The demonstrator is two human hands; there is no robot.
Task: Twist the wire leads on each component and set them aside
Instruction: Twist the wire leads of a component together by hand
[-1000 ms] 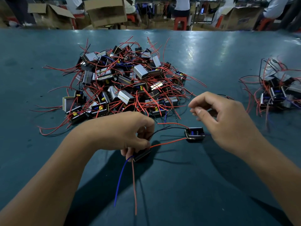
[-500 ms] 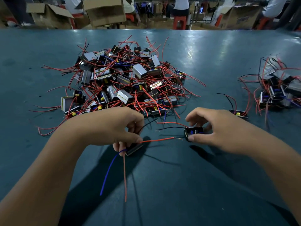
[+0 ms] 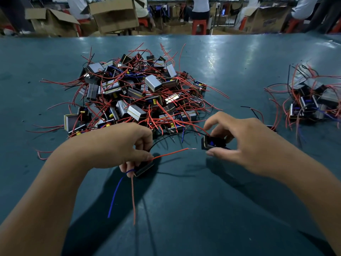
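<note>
Head view: we see the fingers (image 3: pixel 208 124) of our right hand (image 3: pixel 245 143) curled round a small dark component (image 3: pixel 212 143), thumb pressed at its near edge and the rest arched over the top; half a second ago they were only closing on it low on the table (image 3: pixel 184 209), and a second ago that hand hovered above it holding nothing. Our left hand (image 3: pixel 112 145) grips a second component (image 3: pixel 144 169) between thumb and curled fingers, much as before, with a red lead (image 3: pixel 171 153) reaching right toward the other part, its bare tip just short of it, and a black lead (image 3: pixel 160 141) arcing behind. A blue lead (image 3: pixel 114 196) and another red lead (image 3: pixel 133 200) hang from under the left hand toward us. Beyond the hands lies the big pile of components (image 3: pixel 132 95) tangled in red wires, unchanged. To the far right sits a smaller set-aside group (image 3: pixel 311 102), and a single component (image 3: pixel 271 127) peeks out behind the right hand. Past the table edge stand cardboard boxes (image 3: pixel 114 13) and red stools (image 3: pixel 199 26).
</note>
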